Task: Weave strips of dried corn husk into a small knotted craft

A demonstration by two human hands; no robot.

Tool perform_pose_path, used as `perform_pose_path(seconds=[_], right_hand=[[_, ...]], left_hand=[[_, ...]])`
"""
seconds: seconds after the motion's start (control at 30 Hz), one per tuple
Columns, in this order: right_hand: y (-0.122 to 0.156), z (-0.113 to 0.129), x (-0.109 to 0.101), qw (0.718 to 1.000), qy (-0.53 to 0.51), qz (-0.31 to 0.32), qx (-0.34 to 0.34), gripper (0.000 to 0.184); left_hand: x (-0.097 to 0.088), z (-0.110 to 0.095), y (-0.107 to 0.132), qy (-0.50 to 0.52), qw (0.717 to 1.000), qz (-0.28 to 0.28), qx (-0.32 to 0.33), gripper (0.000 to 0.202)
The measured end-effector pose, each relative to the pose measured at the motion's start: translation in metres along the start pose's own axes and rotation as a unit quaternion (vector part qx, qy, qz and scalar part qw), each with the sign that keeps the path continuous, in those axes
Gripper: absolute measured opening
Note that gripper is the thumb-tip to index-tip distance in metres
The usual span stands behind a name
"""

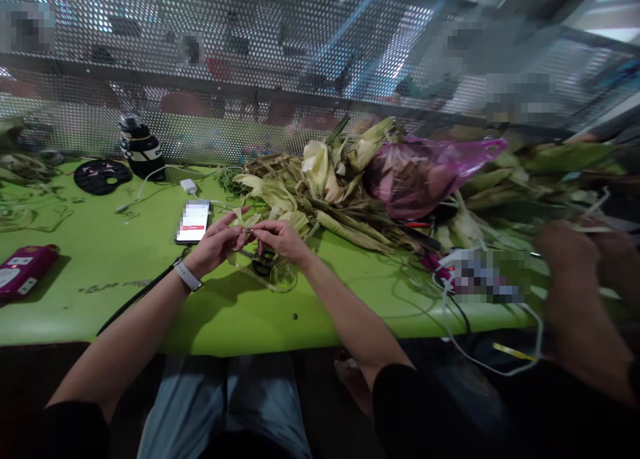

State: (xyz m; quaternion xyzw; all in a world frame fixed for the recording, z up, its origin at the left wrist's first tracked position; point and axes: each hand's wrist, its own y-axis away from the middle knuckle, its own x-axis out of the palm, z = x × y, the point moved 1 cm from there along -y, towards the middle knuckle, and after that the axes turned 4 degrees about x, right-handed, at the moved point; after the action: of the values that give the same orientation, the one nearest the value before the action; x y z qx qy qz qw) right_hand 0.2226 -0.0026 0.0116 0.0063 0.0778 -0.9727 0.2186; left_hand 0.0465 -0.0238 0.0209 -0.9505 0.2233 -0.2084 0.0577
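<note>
My left hand (216, 246) and my right hand (284, 241) meet over the green table (215, 326). Fingertips of both are pinched together on a thin, pale strip of corn husk (242, 227); its exact shape is too small to make out. Below the right hand lie black-handled scissors (262, 264), partly hidden. Loose curled husk strips (285, 278) rest beside them. Just behind the hands spreads a pile of dried corn husks (325, 196). A smartphone (193, 220) with its screen lit lies beyond my left hand.
A purple plastic bag (425, 176) sits on the husks. Cables (445, 319) tangle at right, near a co-worker's arms (570, 272). At left are a magenta device (26, 272), a black bottle (143, 151) and a flat black object (103, 176). A perforated metal screen (225, 106) stands behind.
</note>
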Motion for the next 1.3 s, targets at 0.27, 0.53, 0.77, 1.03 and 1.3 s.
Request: perform_pose_path(seconds=[0.27,0.53,0.77,1.03,1.3], right_hand=[[0.001,0.002,0.001,1.000,-0.001,-0.019,-0.001,0.024],[0.001,0.001,0.001,1.000,-0.010,-0.007,0.000,0.027],[0.003,0.002,0.002,1.000,-0.024,-0.011,0.001,0.024],[0.000,-0.003,0.000,1.000,-0.025,-0.004,-0.016,0.026],[0.002,0.011,-0.008,0.971,0.178,-0.058,-0.150,0.021]], left_hand=[[0.001,0.001,0.001,-0.003,1.000,0.012,-0.001,0.060],[0.001,-0.002,0.001,0.031,0.999,0.015,-0.006,0.059],[0.001,0.000,0.001,0.017,1.000,0.013,-0.010,0.061],[0.002,-0.003,0.001,0.013,1.000,0.014,-0.001,0.056],[-0.005,0.001,-0.002,-0.102,0.994,-0.024,0.038,0.042]])
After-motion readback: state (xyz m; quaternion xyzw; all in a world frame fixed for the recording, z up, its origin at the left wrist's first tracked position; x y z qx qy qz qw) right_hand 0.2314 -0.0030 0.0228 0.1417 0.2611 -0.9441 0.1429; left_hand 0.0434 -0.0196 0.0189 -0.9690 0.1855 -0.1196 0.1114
